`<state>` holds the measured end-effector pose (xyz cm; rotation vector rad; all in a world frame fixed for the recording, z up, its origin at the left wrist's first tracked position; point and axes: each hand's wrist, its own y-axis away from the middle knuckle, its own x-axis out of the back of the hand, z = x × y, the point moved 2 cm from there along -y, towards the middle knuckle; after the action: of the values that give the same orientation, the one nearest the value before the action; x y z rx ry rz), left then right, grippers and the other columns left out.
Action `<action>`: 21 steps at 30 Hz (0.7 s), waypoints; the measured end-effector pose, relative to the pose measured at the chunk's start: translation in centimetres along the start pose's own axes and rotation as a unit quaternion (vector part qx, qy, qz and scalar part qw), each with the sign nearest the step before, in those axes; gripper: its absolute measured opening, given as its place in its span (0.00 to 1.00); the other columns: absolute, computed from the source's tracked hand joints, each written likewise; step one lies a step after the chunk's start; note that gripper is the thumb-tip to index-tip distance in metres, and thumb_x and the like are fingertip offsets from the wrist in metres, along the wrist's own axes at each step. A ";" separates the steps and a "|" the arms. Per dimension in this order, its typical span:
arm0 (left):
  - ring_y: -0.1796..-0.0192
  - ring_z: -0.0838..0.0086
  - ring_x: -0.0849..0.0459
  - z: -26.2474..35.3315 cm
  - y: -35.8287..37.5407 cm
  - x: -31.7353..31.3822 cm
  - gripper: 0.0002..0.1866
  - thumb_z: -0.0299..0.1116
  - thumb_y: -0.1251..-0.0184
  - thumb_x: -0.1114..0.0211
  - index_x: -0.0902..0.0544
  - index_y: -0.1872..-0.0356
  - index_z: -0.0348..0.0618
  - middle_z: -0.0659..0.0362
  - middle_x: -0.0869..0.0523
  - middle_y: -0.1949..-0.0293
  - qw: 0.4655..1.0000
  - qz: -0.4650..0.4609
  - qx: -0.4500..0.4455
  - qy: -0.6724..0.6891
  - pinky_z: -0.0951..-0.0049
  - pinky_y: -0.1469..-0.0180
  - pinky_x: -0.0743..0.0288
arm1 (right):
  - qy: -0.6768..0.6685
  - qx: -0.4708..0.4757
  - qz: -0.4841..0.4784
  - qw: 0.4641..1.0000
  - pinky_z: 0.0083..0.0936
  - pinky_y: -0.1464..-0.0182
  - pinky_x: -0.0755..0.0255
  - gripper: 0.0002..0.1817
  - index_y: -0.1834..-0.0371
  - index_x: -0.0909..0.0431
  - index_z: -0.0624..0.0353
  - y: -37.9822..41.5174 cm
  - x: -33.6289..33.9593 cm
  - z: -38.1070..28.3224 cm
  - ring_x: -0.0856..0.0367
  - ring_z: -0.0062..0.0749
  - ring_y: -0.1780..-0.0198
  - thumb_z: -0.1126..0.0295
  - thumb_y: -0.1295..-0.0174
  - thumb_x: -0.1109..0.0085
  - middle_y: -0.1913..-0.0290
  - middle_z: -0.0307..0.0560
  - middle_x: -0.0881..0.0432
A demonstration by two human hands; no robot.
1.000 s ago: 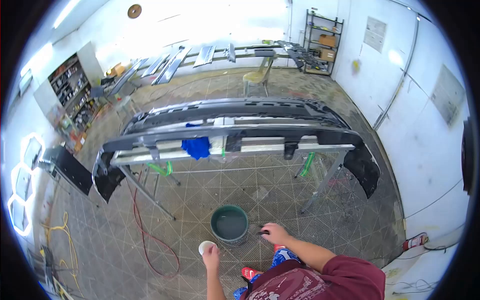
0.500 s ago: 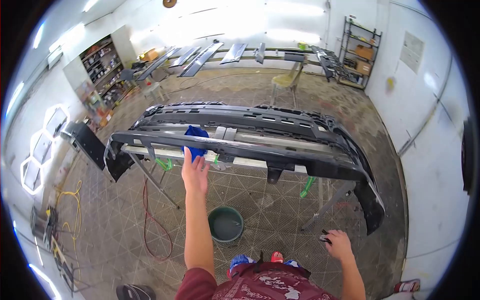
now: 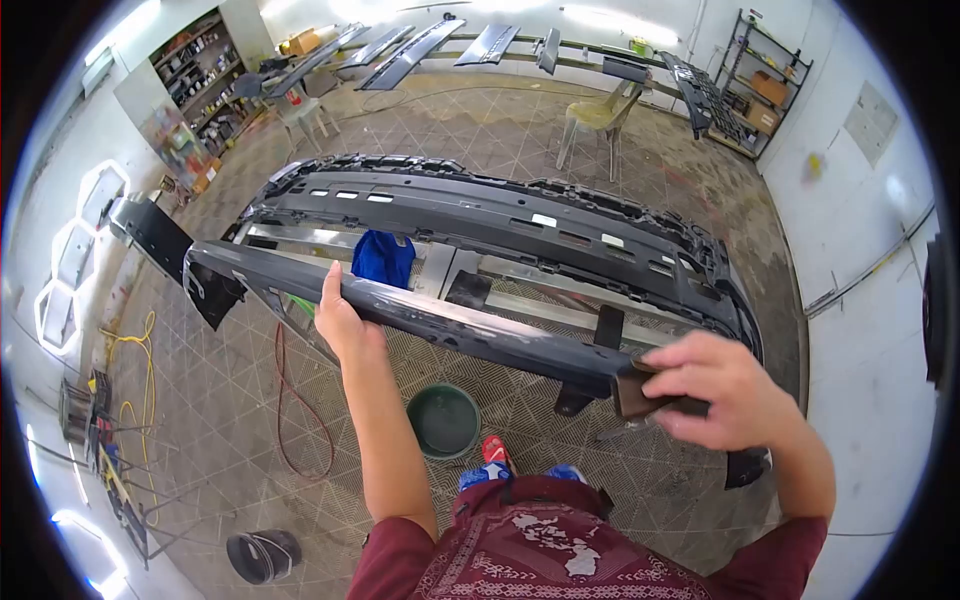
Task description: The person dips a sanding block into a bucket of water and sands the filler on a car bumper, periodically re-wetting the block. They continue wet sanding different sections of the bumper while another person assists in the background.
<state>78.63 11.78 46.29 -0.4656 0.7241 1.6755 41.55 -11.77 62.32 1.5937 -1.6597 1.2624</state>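
Note:
A long dark bumper (image 3: 480,335) with a pale streak along its upper face lies across the metal stand (image 3: 320,236). My left hand (image 3: 350,325) rests on its near edge, index finger stretched out over it. At the bumper's right part, my right hand (image 3: 705,390), slightly blurred, has its fingers around a brown pad (image 3: 632,388) pressed to the surface. A blue cloth (image 3: 383,258) hangs on the stand behind the bumper, just beyond my left hand. Another black bumper part (image 3: 440,205) with slots lies farther back.
A green basin (image 3: 443,421) stands on the floor below the bumper. A black bucket (image 3: 263,556) is at the lower left. A red hose (image 3: 283,400) and a yellow hose (image 3: 150,380) lie on the floor. Behind are a plastic chair (image 3: 597,115) and panels on a rack.
My right hand has risen from low at my right side onto the bumper's right part. My left hand has moved left and slightly down, away from the blue cloth. The view has tilted down.

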 end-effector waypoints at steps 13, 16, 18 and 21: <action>0.49 0.51 0.11 -1.4 -0.1 0.7 0.21 0.41 0.18 0.38 0.26 0.44 0.28 0.46 0.16 0.52 0.996 0.025 -0.086 0.002 0.54 0.45 0.12 | -0.175 0.173 -0.103 0.964 0.45 0.31 0.24 0.22 0.38 0.16 0.56 -15.7 -7.1 9.2 0.20 0.53 0.34 0.69 0.37 0.30 0.37 0.55 0.16; 0.45 0.50 0.12 -1.4 -0.5 1.6 0.23 0.45 0.17 0.39 0.25 0.44 0.28 0.45 0.16 0.50 0.995 0.037 -0.090 -0.015 0.51 0.42 0.14 | -0.225 0.187 -0.113 0.950 0.43 0.37 0.20 0.23 0.36 0.16 0.57 -16.3 -9.0 10.8 0.16 0.54 0.39 0.70 0.36 0.29 0.39 0.58 0.15; 0.45 0.51 0.12 -1.3 -0.2 1.8 0.28 0.50 0.17 0.39 0.25 0.43 0.28 0.46 0.15 0.50 0.996 0.045 -0.072 -0.029 0.50 0.42 0.14 | -0.271 0.146 -0.117 0.944 0.43 0.41 0.18 0.23 0.37 0.16 0.56 -15.7 -9.7 11.2 0.13 0.56 0.44 0.70 0.35 0.27 0.41 0.59 0.15; 0.46 0.53 0.12 -1.2 0.8 1.5 0.29 0.53 0.18 0.39 0.25 0.43 0.29 0.46 0.15 0.50 0.997 0.037 -0.064 -0.023 0.50 0.43 0.14 | -0.314 0.130 -0.140 0.930 0.41 0.42 0.17 0.21 0.38 0.14 0.55 -14.5 -10.9 12.1 0.12 0.56 0.46 0.71 0.35 0.28 0.41 0.60 0.15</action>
<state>77.42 11.95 44.58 -0.4928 0.6095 1.8028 60.16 -15.25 51.53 2.4935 -1.5560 0.8962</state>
